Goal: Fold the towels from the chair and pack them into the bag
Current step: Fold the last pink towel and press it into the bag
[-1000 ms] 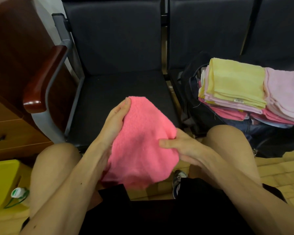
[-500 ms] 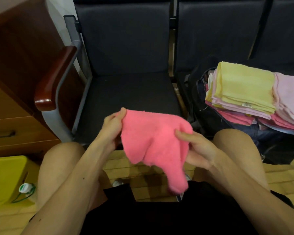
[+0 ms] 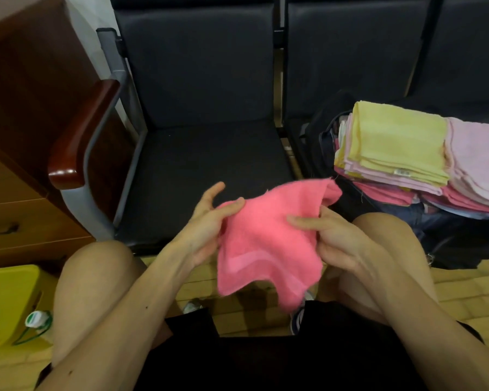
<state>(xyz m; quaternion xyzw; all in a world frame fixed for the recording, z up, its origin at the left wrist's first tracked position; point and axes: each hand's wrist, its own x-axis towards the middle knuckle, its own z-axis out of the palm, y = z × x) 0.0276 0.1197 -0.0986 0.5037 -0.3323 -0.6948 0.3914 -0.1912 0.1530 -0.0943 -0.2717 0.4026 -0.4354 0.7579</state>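
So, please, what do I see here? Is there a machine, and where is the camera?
No machine: these are a person's two bare hands, seen by one camera worn on the head, looking down. The left hand and the right hand each pinch a bright pink terry towel, which hangs crumpled in the air. Ahead stands a black padded chair. To its right, a pile of folded yellow and pink towels rests on a dark fabric bag.
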